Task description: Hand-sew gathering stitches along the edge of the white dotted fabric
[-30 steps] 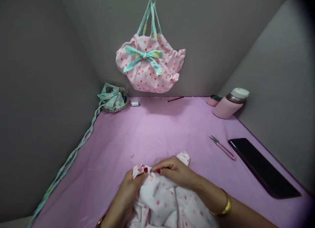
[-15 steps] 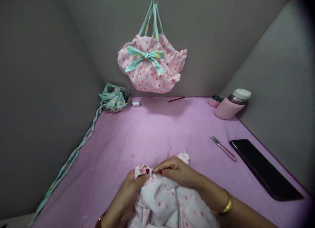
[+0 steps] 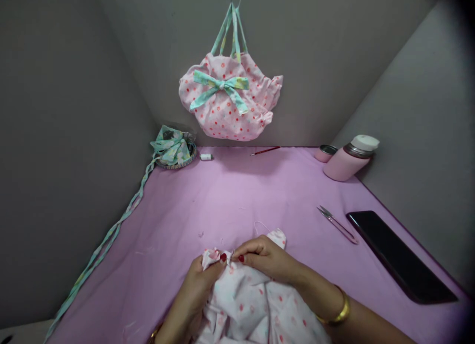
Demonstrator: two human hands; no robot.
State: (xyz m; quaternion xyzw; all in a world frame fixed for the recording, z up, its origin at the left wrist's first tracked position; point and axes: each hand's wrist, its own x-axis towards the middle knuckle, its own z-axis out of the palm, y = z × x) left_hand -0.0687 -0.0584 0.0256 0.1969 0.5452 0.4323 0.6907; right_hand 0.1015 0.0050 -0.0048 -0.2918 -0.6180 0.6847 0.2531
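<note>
White cloth with pink and red dots (image 3: pixel 241 294) lies bunched at the table's near side. My left hand (image 3: pixel 202 279) is closed on its gathered upper edge, the thumb pressed on top of a fold. Just right of that thumb, my right hand (image 3: pixel 267 257) makes a pinch at the same edge. A thin sliver at its fingertips looks like a sewing needle, barely visible now. Behind the right hand, a corner of the cloth (image 3: pixel 277 237) sticks out, with a fine loop of thread (image 3: pixel 261 224) beside it.
Pink thread snips (image 3: pixel 337 225) and a dark phone-like slab (image 3: pixel 401 257) lie to the right. Behind them stand a pink flask (image 3: pixel 343 163) and cup (image 3: pixel 324 154). A dotted cloth piece with a green bow (image 3: pixel 230 121) hangs above. A basket (image 3: pixel 176 165), spool (image 3: pixel 206 157) and red pencil (image 3: pixel 265 151) are at the back.
Both hands keep their grip on the cloth edge with only a slight shift of the fingertips. The dark sliver between them shows less now. The view has moved very slightly.
</note>
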